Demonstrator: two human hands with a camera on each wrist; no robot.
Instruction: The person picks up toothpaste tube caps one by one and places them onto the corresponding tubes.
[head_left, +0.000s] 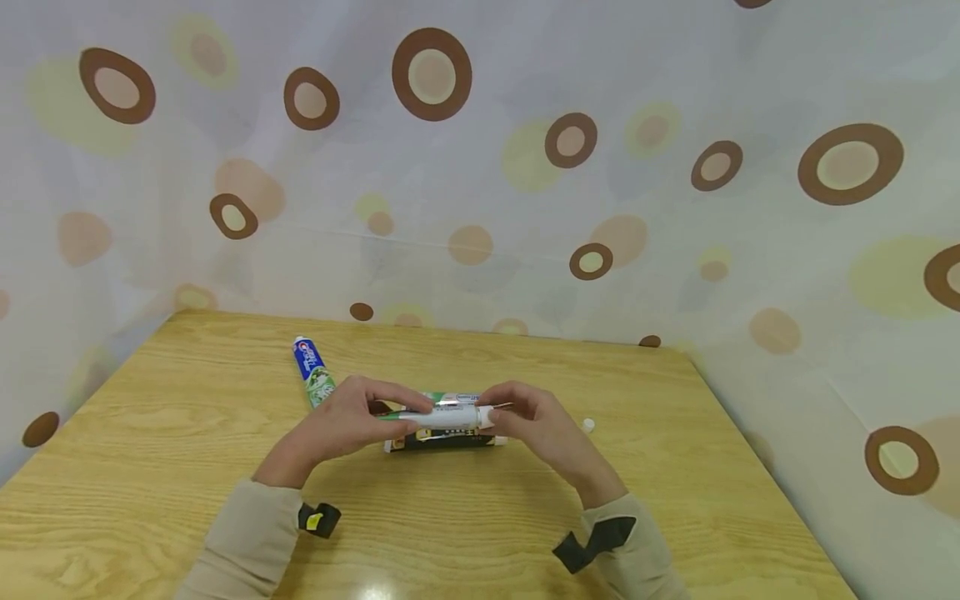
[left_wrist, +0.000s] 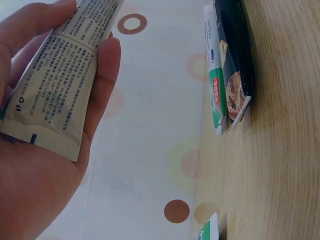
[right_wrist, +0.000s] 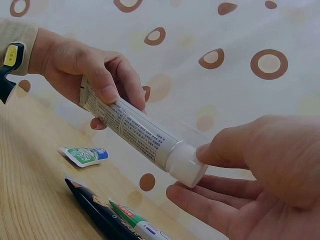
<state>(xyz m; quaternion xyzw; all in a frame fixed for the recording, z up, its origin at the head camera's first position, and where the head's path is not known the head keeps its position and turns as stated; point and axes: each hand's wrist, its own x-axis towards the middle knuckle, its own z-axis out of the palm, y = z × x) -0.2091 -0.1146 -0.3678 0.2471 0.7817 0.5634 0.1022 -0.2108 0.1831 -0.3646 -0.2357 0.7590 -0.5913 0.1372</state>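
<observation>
My left hand (head_left: 348,425) holds a white toothpaste tube (head_left: 442,417) near its flat crimped end, thumb on one side and fingers on the other. Small printed text covers the side of the tube (left_wrist: 55,85) that faces the left wrist camera. At the tube's other end sits a white cap (right_wrist: 187,165), which my right hand (head_left: 546,429) pinches, thumb on top and fingertips underneath. Below the held tube, a black toothpaste tube (head_left: 442,442) and a green-and-white toothpaste tube (right_wrist: 137,222) lie side by side on the table, partly hidden in the head view.
A blue-and-green toothpaste tube (head_left: 309,362) lies on the wooden table (head_left: 420,533) to the left, its lower end behind my left hand. Right of my right hand is a small loose white cap (head_left: 588,425). A patterned sheet (head_left: 495,192) rises behind the table and along its sides.
</observation>
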